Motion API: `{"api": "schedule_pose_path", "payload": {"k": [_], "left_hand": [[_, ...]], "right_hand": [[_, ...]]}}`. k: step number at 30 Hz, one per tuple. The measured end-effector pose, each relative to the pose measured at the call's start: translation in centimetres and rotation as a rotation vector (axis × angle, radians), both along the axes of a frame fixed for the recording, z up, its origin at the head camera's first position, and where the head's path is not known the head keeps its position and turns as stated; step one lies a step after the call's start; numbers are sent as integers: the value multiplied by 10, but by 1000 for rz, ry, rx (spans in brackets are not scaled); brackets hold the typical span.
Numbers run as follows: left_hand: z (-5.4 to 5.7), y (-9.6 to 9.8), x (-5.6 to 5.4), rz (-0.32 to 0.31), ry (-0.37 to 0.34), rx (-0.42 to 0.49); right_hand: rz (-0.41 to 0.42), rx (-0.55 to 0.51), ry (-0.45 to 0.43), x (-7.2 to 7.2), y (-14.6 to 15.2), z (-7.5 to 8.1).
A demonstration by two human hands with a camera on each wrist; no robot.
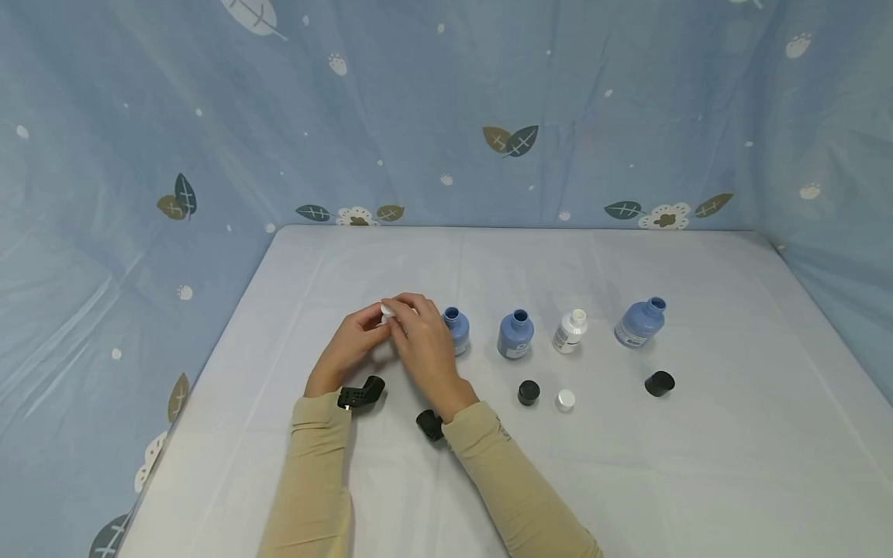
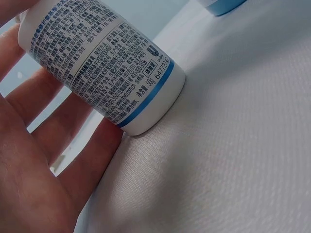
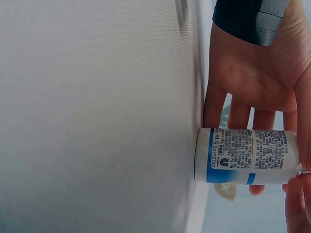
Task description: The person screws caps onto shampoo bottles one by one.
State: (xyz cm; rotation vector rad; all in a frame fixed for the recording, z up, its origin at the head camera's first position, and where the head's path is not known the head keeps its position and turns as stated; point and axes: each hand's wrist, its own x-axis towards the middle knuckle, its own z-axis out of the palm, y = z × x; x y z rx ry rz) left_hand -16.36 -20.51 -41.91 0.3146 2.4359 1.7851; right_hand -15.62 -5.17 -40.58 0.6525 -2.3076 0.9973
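Where the left hand (image 1: 351, 343) and the right hand (image 1: 427, 339) meet, over the left part of the table (image 1: 739, 457), a small white bottle (image 3: 248, 155) stands upright between them, just left of a blue bottle (image 1: 458, 333). From here it seems light and stiff, likely hard plastic, hardly fragile but smooth enough that dry fingers might slide on its label (image 2: 107, 58). I'd take hold round that straight body, one hand steadying it there, and grip the cap (image 1: 387, 310) by its rim. As it is, the left hand holds the bottle near its top, fingers loosely spread behind it, while the right hand pinches narrowly at the cap. Whether the base bears on the cloth, I can't quite tell.
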Motion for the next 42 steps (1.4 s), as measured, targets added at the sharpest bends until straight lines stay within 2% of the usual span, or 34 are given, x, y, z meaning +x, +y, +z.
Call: {"api": "schedule_pose_path", "payload": {"k": [3,10,12,20,27,30,33,36,38,40,42], "left_hand": [[11,3,5,-10,-10,2],[-12,-4,-6,-12,-16,51],[-14,-5,-8,-17,0,45],[-14,-5,-8,-32,27,43],[-11,-4,-6,5,5,2],[-4,-4,-2,14,1,17],[10,-1,3,11,47,115],[26,4,9,39,169,202],[35,7,12,88,261,230],[43,10,13,153,333,235],[51,13,15,216,378,242]], "right_hand": [[-6,-9,-1,0,0,-1],[-16,-9,-10,0,0,-1],[-17,-6,-16,0,0,-1],[-1,-15,-11,1,1,2],[16,-3,35,2,-1,5],[39,-16,43,5,-1,12],[92,-88,23,7,2,23],[173,-204,-12,8,11,39],[220,-262,-53,9,19,50],[268,-284,-113,10,26,58],[299,-254,-179,11,34,65]]}}
